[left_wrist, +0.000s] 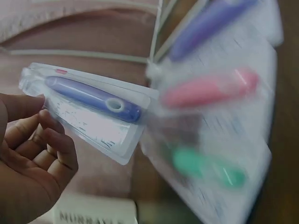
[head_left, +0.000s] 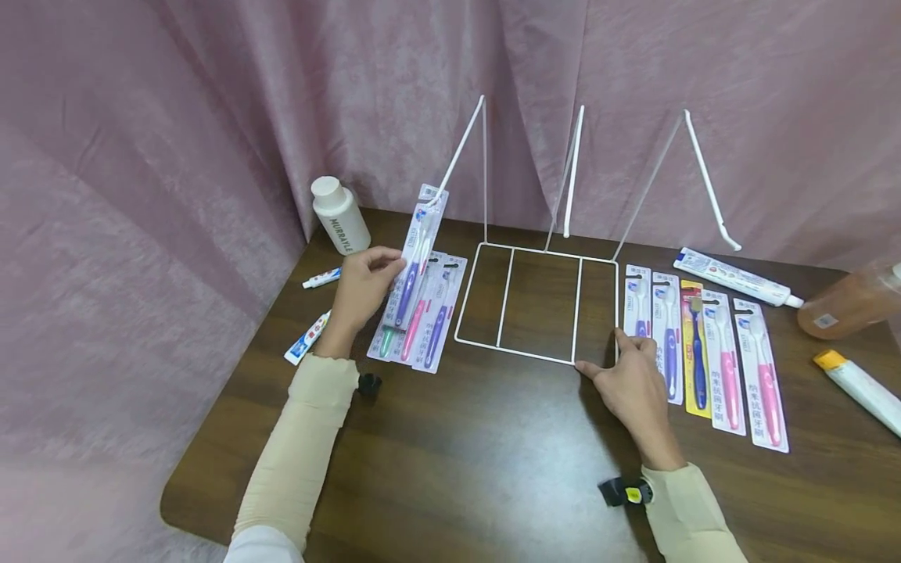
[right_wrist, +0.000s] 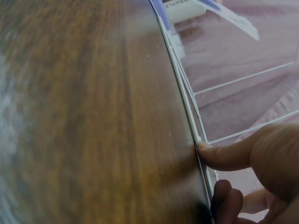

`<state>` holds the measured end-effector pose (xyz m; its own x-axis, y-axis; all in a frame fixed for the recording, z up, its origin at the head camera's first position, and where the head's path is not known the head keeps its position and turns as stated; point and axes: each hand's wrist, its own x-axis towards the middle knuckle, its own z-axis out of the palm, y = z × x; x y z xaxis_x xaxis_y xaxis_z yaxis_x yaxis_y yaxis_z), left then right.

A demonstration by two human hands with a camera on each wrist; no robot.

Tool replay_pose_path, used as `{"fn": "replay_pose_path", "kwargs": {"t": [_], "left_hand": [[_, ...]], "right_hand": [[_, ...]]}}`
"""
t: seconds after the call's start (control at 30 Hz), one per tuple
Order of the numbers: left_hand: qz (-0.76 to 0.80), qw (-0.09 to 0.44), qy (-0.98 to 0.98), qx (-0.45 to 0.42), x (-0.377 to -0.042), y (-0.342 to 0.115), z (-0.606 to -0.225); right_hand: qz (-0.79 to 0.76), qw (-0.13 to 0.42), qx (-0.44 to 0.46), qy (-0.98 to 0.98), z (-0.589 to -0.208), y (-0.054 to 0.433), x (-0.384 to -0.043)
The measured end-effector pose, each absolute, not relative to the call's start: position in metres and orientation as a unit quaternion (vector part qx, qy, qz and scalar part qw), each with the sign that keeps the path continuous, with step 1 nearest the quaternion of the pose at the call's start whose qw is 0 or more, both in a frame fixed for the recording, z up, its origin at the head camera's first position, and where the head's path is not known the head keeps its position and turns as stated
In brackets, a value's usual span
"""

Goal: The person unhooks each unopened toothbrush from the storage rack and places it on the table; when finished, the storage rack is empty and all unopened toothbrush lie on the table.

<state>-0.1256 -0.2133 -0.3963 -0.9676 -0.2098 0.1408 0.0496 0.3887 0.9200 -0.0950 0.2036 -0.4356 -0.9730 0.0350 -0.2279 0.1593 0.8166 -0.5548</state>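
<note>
My left hand [head_left: 366,285] pinches the edge of a packaged purple toothbrush [left_wrist: 93,98], raised at a tilt. The pack's upper end meets the left prong tip of a white wire rack [head_left: 536,356]; whether the prong passes through its hole I cannot tell. Doubled edges there suggest another pack behind. Below lie several packaged toothbrushes with green, pink [head_left: 414,332] and purple [head_left: 436,332] handles. My right hand [head_left: 637,387] grips the rack's front right corner, thumb on the front wire and fingers at the side wire, partly hidden in the head view.
Right of the rack lie several packaged toothbrushes [head_left: 725,367], a toothpaste tube [head_left: 735,277], an orange-capped tube [head_left: 862,391] and an amber bottle [head_left: 848,305]. Leftward are a white bottle [head_left: 341,219] and small tubes [head_left: 306,338]. A pink curtain [head_left: 394,94] hangs behind the wooden table [head_left: 457,461].
</note>
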Motion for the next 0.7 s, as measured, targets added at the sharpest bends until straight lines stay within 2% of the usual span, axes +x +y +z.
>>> {"fn": "replay_pose_path", "kwargs": {"t": [0.23, 0.7], "left_hand": [[-0.528, 0.088, -0.84, 0.091, -0.112, -0.245, -0.412], [-0.449, 0.038, -0.882, 0.136, -0.107, -0.264, -0.429]], "right_hand": [[-0.303, 0.101, 0.052, 0.946, -0.434, 0.206, -0.096], [-0.296, 0.112, 0.049, 0.947, -0.436, 0.205, -0.098]]}}
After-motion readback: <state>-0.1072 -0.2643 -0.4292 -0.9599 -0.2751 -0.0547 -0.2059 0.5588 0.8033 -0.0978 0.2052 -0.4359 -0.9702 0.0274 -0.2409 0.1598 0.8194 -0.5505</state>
